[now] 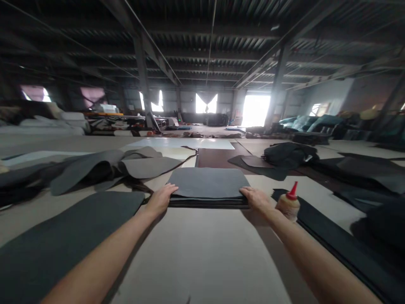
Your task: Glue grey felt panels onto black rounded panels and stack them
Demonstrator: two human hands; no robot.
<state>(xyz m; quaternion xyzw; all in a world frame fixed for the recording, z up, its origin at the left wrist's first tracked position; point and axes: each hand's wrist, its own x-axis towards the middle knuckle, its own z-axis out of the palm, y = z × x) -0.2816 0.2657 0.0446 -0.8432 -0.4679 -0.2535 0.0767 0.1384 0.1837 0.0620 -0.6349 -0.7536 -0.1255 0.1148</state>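
In front of me lies a stack of dark sheets (pixel 209 203), with a smooth grey sheet (pixel 207 181) on top that looks like felt or foam. My left hand (pixel 162 198) is closed on the near left corner of the top sheet, its fingertips over the upper face. At the near right corner, my right hand (pixel 257 199) grips the same sheet, its thumb hidden. The sheet's near edge sags slightly over the layers below. Just right of my right forearm stands a squeeze bottle (pixel 288 207) with a red nozzle, partly covered by the arm.
Left of the stack lies a large dark sheet (pixel 72 223), with curled grey offcuts (pixel 110 166) beyond it. To the right are dark strips (pixel 341 249) and a black bundle (pixel 289 155). A pale board (pixel 202 261) covers the near table.
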